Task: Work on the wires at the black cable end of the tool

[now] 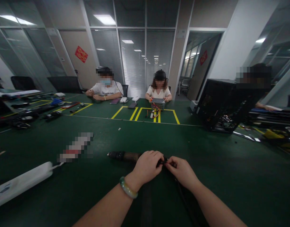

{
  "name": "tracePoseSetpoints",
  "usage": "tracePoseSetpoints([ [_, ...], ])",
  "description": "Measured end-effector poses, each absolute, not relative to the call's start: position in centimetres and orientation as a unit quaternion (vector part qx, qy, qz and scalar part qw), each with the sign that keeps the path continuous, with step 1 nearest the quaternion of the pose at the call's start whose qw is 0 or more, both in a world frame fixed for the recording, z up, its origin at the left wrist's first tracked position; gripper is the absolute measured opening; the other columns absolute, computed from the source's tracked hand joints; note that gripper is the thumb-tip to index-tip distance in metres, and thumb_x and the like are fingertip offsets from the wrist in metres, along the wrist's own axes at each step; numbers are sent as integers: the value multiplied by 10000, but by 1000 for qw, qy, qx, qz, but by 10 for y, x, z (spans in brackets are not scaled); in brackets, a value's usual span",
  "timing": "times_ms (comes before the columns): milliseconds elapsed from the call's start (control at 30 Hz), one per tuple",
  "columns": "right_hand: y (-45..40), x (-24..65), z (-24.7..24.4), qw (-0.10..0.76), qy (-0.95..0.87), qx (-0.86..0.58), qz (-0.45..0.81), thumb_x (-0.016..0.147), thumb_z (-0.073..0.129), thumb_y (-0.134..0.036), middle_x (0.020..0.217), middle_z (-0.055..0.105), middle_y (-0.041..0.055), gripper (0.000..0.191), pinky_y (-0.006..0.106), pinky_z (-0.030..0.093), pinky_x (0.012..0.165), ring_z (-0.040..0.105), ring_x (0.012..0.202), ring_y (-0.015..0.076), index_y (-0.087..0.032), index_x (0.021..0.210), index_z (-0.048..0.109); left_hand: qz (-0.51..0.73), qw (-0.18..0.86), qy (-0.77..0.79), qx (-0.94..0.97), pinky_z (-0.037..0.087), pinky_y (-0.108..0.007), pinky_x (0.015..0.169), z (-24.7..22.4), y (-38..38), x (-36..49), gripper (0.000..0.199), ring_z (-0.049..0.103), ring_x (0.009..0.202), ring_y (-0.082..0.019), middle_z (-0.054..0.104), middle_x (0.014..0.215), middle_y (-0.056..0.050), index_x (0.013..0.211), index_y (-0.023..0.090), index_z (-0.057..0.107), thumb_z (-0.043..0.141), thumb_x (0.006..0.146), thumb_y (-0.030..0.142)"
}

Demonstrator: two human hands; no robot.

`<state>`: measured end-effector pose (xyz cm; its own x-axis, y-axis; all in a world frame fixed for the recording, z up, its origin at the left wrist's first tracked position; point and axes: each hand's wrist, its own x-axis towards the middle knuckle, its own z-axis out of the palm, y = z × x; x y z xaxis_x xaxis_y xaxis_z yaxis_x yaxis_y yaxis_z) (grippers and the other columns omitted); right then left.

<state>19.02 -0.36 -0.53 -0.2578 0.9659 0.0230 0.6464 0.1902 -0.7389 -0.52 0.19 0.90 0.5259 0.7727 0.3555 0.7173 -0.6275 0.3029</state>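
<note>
Hands [147,167] pinch what may be cable [176,180]; green table [241,189], glass-walled room [133,63] beyond.

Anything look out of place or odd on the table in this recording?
A small pale scrap lies alone on the dark green work mat, beyond the left hand and right hand, like a dropped bit. A pixelated object nearer the left hand is blurred out, so its condition cannot be judged.
</note>
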Motion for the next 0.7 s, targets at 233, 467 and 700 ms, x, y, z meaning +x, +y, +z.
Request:
tracePoseSetpoints([
  [233, -4, 191, -7, 246, -727, -558, 315, 873, 561, -360, 821, 693, 1, 178, 240, 411, 598, 621, 698, 159, -229, 860, 681, 229, 61, 427, 873, 443, -368, 882, 10, 1, -6, 130, 577, 969, -199, 625, 1023, -23, 949, 203, 565, 574, 820, 186],
  [467, -5, 190, -4, 249, -726, -554, 323, 872, 565, -362, 801, 686, -14, 169, 233, 406, 578, 622, 693, 151, -233, 840, 669, 242, 72, 437, 864, 448, -364, 899, 5, 4, -7, 189, 578, 997, -197, 616, 1048, -21, 992, 209, 548, 614, 818, 182],
  [700, -5, 190, -1, 248, -730, -558, 307, 867, 556, -351, 810, 687, -3, 170, 233, 387, 578, 619, 710, 156, -226, 847, 669, 234, 70, 432, 868, 449, -365, 881, 1, 8, -7, 139, 584, 985, -196, 623, 1016, -21, 938, 198, 569, 644, 851, 275],
])
